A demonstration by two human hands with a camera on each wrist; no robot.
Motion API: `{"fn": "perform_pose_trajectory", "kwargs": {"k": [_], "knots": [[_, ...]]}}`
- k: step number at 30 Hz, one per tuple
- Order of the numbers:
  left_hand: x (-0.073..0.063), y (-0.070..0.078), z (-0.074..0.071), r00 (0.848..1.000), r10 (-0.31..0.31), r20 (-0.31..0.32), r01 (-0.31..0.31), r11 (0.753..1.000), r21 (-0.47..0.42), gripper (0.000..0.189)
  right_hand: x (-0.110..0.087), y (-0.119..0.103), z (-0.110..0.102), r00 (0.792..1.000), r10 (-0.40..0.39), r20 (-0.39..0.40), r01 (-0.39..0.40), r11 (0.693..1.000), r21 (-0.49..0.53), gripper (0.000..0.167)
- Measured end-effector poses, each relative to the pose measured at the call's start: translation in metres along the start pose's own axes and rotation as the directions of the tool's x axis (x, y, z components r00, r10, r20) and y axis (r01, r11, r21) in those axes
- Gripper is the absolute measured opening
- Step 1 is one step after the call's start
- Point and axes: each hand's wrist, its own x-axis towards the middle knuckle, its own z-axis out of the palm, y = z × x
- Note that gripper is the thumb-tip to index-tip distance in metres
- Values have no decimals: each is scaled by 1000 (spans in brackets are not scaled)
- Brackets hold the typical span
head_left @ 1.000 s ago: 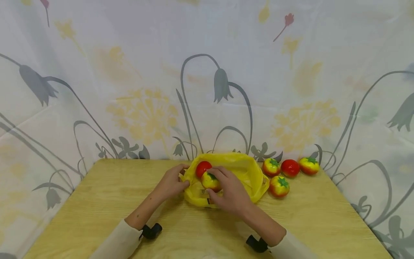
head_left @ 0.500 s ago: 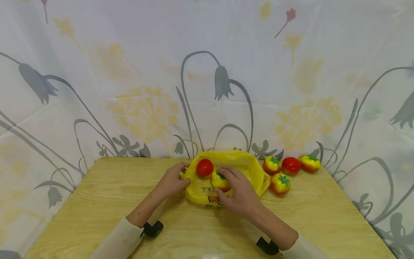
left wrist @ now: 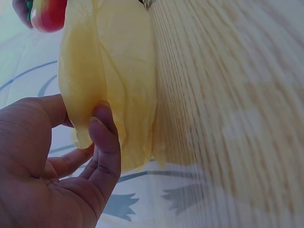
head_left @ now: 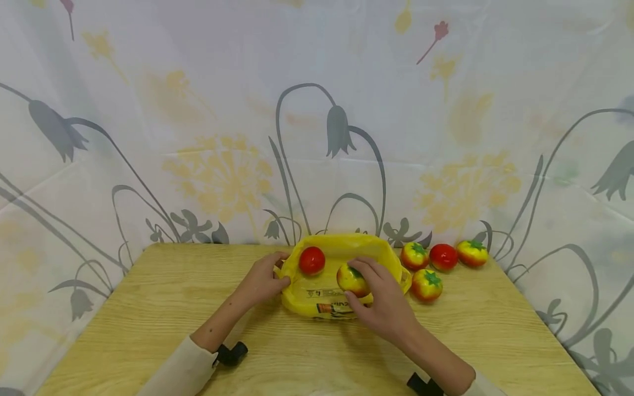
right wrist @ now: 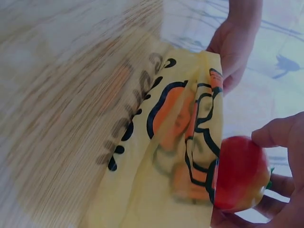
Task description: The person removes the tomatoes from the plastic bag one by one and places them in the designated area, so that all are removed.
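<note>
A yellow plastic bag (head_left: 391,258) lies spread with its mouth facing up, black and orange print on its near side. My left hand (head_left: 262,278) pinches its left edge between thumb and fingers; the thin film shows between them in the left wrist view. A round toy fruit (head_left: 353,280), yellow and red with a green leafy top, is gripped by my right hand (head_left: 386,302) over the right part of the bag's mouth. In the right wrist view the same toy fruit (right wrist: 242,173) shows just past the bag's rim. One red toy fruit (head_left: 312,260) sits inside the bag at the left.
Right of the bag, several toy fruits stand on the wooden table (head_left: 485,330): a near yellow-red fruit (head_left: 427,285), a red fruit (head_left: 443,257) and others behind. A flower-printed cloth (head_left: 238,121) hangs along the table's back edge.
My right hand has moved to the right with the yellow-red toy fruit, away from the red one in the bag. More of the bag's print shows. My left hand keeps its hold.
</note>
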Motion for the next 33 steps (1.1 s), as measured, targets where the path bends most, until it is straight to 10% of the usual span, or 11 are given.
{"fn": "perform_pose_trajectory", "kwargs": {"k": [33], "knots": [[1,3,0,1000,-10,9,10,1000,4,54,-24,45,-50,991,71,-111,-84,990,-117,57]]}}
